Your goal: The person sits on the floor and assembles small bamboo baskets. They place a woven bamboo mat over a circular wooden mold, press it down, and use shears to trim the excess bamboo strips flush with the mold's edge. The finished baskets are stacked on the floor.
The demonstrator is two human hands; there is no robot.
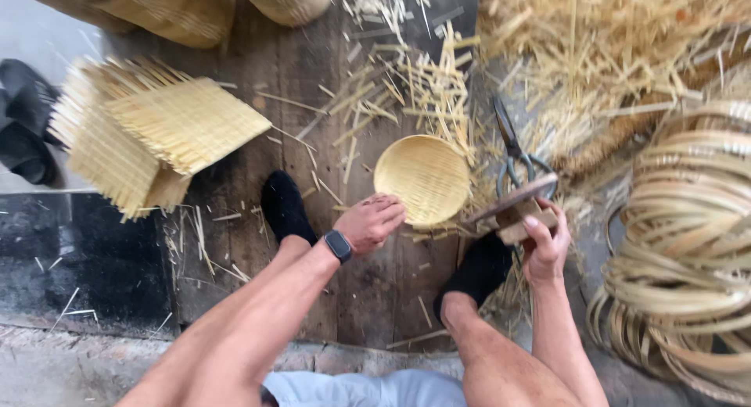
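A small round woven bamboo basket (422, 176) lies on the dark wooden board (258, 141) in front of me. My left hand (371, 222), with a dark watch on its wrist, grips the basket's near rim with curled fingers. My right hand (545, 247) holds a flat-bladed knife with a wooden handle (512, 207), raised just right of the basket. Both my feet in black socks (285, 207) rest on the board on either side of the hands.
Square woven bamboo mats (149, 133) are stacked at the left. Metal shears (512, 149) lie right of the basket among bamboo trimmings (422, 78). Coiled bamboo hoops (688, 243) fill the right side. Larger woven baskets (180, 8) stand at the top. Black shoes (27, 118) sit at the far left.
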